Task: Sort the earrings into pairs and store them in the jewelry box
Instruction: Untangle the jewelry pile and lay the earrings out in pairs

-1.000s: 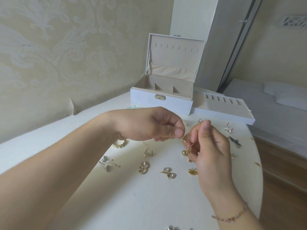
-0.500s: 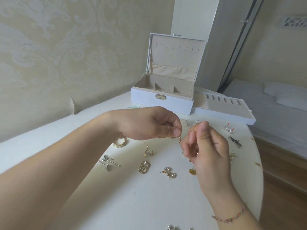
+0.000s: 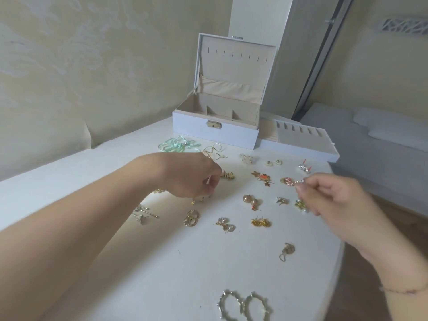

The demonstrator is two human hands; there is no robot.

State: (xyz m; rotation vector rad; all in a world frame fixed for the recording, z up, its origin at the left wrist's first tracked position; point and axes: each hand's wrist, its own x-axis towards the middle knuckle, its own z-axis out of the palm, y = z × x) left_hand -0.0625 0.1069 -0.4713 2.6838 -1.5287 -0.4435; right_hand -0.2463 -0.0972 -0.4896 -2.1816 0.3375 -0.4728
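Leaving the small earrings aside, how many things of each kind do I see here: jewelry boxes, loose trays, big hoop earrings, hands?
jewelry box: 1
loose tray: 1
big hoop earrings: 2
hands: 2, the left hand and the right hand, which pinches a small earring
Total: 6

A home bedroom, probably. Damask-patterned cream wallpaper [image 3: 69,66] behind the white tabletop [image 3: 162,274]; past its right edge, wooden flooring [image 3: 393,218] and a low bed [image 3: 382,144] with a white pillow [image 3: 393,126]. Tall wardrobe door [image 3: 301,54] behind the far corner.
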